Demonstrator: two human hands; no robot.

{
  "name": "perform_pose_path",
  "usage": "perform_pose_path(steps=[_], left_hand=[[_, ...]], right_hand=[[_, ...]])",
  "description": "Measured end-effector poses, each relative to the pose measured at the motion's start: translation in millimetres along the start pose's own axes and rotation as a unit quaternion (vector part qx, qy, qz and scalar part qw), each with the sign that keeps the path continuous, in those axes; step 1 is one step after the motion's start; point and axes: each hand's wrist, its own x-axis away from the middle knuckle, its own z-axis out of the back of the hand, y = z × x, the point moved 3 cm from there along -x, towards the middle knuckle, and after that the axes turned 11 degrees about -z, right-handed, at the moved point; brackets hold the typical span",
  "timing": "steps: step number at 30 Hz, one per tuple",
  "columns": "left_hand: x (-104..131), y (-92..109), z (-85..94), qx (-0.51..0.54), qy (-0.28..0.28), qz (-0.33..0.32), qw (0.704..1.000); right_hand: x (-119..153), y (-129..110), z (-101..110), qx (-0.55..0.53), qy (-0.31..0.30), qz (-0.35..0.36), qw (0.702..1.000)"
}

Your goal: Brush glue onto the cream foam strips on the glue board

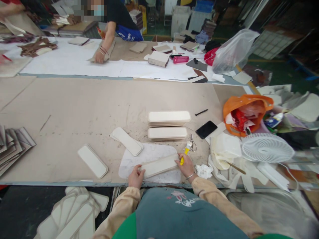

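A long pale strip with rounded ends (159,166) lies slightly tilted over a white sheet (126,166) at the table's front edge. My left hand (136,176) grips the strip's left end between thumb and fingers. At the strip's right end is my right hand (185,166), closed around a yellow-handled brush (186,151) whose bristles point away from me. Its fingertips also touch the strip. Two crossed strips (127,141) rest on the sheet's upper left part. Beyond the sheet are two neat stacks of strips, one (169,116) behind the other (167,132).
Right of the stacks lie scissors (193,146), a phone (206,129) and a black pen (201,112). An orange bag (226,111) and a white fan (267,148) stand farther right. More strips (92,161) lie left. A person (107,43) works across the table.
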Motion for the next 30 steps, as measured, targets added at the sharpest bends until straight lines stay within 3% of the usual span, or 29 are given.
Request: perform_pose_path(steps=[21, 30], left_hand=[[5.4, -2.4, 0.8, 0.002, 0.031, 0.014, 0.999], [5.2, 0.5, -0.7, -0.014, 0.016, -0.007, 1.000]], right_hand=[[-2.2, -3.5, -1.6, -0.008, -0.023, 0.025, 0.999], [-3.1, -3.7, 1.8, -0.032, -0.022, 0.021, 0.999]])
